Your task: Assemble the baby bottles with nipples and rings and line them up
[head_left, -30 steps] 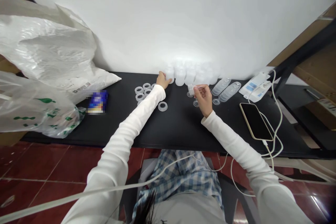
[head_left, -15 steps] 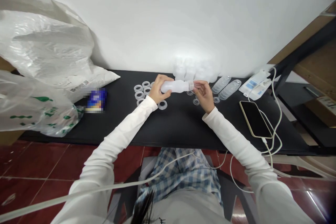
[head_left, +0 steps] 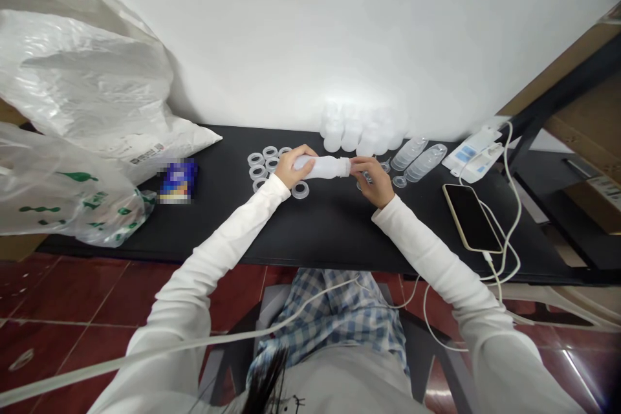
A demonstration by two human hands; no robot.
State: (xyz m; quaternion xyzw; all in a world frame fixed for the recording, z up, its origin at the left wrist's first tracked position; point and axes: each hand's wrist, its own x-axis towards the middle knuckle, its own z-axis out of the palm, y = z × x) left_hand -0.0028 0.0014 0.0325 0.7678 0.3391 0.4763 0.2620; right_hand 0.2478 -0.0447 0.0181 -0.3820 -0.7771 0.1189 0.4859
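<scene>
milky, waisted bottle [head_left: 326, 167] (paler collar [head_left: 345, 167]), sideways; left fingers [head_left: 303, 172] around its base; right fingers [head_left: 363, 162] against the collar, pinch unclear

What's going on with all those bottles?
A person's left hand holds a white bottle on its side, its neck pointing toward the right hand, whose fingers are at the neck end. I can't tell whether they are turning anything. More bottles stand by the wall. On the black table, plastic rings lie to the left, and a phone lies to the right.
</scene>
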